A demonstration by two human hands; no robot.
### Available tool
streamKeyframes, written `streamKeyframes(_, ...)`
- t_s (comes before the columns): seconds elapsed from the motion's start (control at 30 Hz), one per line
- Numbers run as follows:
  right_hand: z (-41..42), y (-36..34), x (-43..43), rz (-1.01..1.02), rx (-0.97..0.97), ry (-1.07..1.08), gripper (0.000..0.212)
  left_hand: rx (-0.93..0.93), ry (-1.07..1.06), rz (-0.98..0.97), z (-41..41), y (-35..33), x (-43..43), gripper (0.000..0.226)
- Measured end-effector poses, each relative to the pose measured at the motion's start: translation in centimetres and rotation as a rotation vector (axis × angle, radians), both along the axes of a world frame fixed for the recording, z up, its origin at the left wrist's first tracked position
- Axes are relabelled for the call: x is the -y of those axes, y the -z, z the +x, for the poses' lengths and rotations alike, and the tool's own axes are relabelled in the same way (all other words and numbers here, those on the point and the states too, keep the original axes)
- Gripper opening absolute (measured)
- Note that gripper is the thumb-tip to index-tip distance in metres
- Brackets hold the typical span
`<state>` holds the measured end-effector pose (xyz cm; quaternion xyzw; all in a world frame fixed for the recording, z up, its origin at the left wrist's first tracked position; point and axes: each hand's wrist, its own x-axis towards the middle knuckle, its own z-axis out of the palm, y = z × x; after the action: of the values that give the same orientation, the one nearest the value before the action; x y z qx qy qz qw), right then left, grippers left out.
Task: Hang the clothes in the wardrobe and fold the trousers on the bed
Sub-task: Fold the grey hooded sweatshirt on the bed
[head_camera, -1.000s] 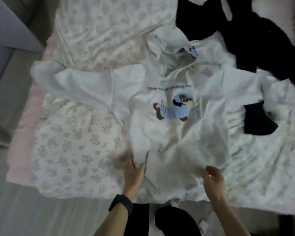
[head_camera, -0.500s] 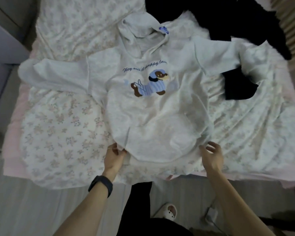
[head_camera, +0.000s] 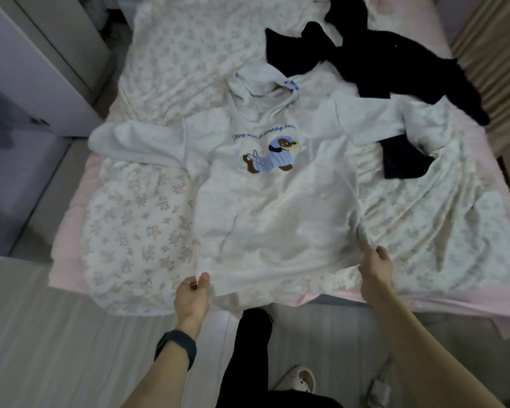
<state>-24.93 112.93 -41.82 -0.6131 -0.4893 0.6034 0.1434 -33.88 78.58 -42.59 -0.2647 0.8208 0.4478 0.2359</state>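
Both left hand [head_camera: 192, 298] and right hand [head_camera: 376, 267] pinch hoodie [head_camera: 277, 207].

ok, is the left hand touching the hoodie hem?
Touching. Head view: the left hand pinches the lower-left hem corner of the white hoodie between thumb and finger.

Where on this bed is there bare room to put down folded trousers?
Free: the bed cover left of the hoodie, nearer than its sleeve; also right of the hoodie, nearer than the small dark garment. Crowded: the far right corner, under black clothes.
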Motion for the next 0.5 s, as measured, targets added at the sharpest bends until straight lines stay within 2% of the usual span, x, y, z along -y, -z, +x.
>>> streamKeyframes(0.1,2.8,-2.1,1.5,0.133,-0.095,0.005,0.035,0.024,-0.016,0.024,2.0,-1.2,1.3,0.034)
streamKeyframes(0.17,3.8,-3.6,2.5,0.135,-0.133,-0.011,0.020,0.014,-0.023,0.006,2.9,-2.3,1.6,0.036)
streamKeyframes(0.23,4.1,-4.2,3.0,0.150,-0.167,-0.064,0.017,0.001,-0.027,0.019,3.1,-2.9,1.8,0.040)
streamKeyframes(0.33,3.9,-4.9,4.4,0.253,-0.201,-0.143,0.039,-0.020,0.001,-0.001,2.7,-3.6,2.3,0.024)
streamKeyframes(0.4,3.7,-4.9,4.7,0.310,-0.193,-0.153,0.032,-0.036,0.025,-0.016,2.3,-3.4,2.8,0.023)
streamKeyframes(0.47,3.4,-4.3,4.7,0.322,-0.092,-0.189,0.009,-0.041,0.049,-0.027,2.0,-3.1,3.4,0.021)
streamKeyframes(0.5,3.2,-3.7,4.5,0.297,-0.062,-0.204,0.017,-0.045,0.057,-0.031,2.0,-2.8,3.8,0.021)
